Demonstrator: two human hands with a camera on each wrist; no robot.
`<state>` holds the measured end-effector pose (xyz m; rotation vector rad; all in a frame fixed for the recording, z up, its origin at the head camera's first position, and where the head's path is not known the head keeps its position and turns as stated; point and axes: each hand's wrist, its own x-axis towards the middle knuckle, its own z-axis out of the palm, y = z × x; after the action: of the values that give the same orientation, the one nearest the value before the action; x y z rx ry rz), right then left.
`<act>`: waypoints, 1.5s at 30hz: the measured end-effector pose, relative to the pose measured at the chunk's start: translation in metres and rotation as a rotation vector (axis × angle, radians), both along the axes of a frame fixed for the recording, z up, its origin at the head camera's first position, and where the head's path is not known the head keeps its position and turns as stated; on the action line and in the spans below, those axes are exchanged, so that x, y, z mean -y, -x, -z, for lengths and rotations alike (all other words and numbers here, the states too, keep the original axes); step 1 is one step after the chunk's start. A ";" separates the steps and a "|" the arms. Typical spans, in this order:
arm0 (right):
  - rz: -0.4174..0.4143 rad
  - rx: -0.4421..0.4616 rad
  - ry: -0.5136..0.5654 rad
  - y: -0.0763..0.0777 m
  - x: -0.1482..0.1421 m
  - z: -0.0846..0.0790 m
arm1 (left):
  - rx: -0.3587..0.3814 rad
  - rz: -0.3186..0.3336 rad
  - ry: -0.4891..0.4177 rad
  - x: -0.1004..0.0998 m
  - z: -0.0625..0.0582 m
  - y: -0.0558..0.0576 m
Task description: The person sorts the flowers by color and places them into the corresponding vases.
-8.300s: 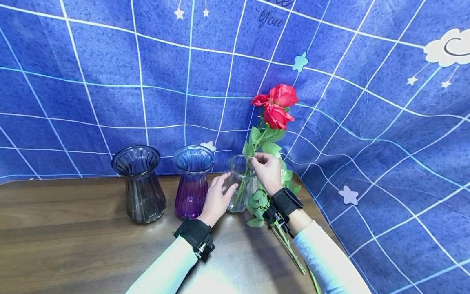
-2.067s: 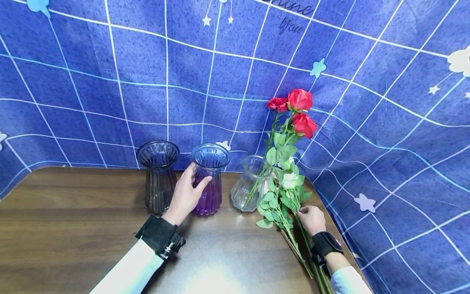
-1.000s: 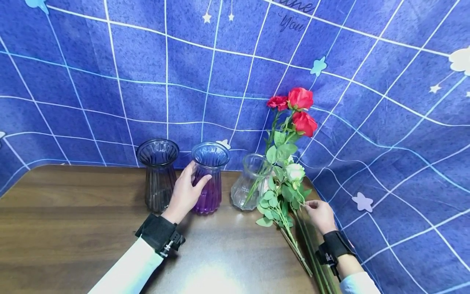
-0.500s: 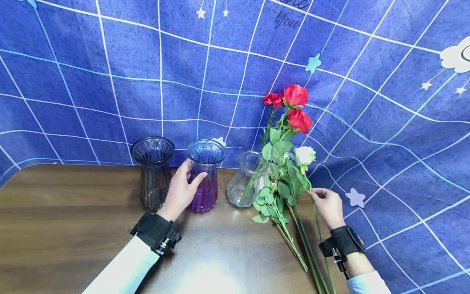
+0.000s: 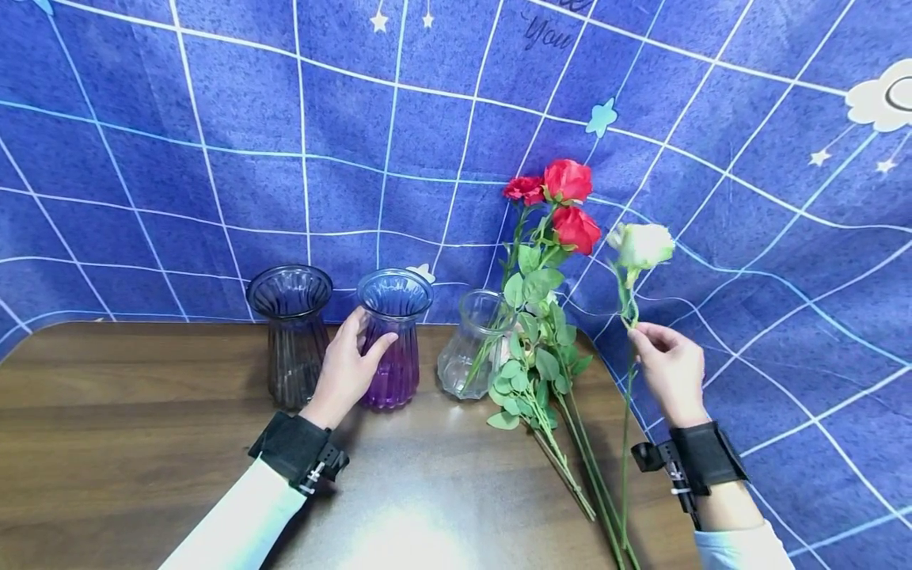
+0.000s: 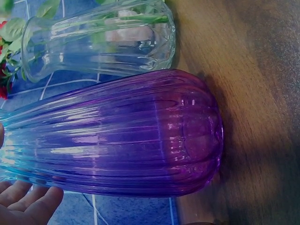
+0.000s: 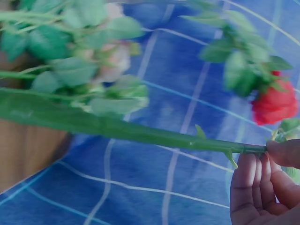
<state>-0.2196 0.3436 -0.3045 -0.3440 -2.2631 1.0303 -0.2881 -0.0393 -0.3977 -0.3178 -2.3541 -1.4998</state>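
My right hand (image 5: 670, 368) pinches the thin green stem of a white flower (image 5: 644, 245), just below its bloom. The flower stands nearly upright, apart from the other flowers, its stem hanging down over the table's right side. My left hand (image 5: 347, 366) holds the blue-to-purple ribbed glass vase (image 5: 390, 372) near its neck, thumb in front and fingers at the far left side. In the left wrist view, that purple vase (image 6: 126, 140) spans the picture between thumb and fingertips. A clear glass vase (image 5: 459, 368) to its right contains the stems of several red flowers (image 5: 575, 228).
A dark grey glass vase (image 5: 294, 356) stands left of the purple one. Flower stems (image 5: 591, 475) with green leaves (image 5: 516, 388) and pale blooms lie on the wooden table (image 5: 178, 459) at right. A blue gridded cloth (image 5: 235, 134) hangs behind and to the right.
My right hand has lifted the white flower out of the pile, up and to the right. Earlier it put red flowers in the clear vase. My left hand has moved from there to the purple vase.
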 end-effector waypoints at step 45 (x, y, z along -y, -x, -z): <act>-0.528 -0.772 0.602 0.050 0.169 -0.185 | 0.015 0.012 0.027 0.000 0.000 0.000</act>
<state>-0.2701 0.1745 -0.1196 0.3923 -1.3281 1.7409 -0.2878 -0.0397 -0.3976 -0.3291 -2.3903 -1.4822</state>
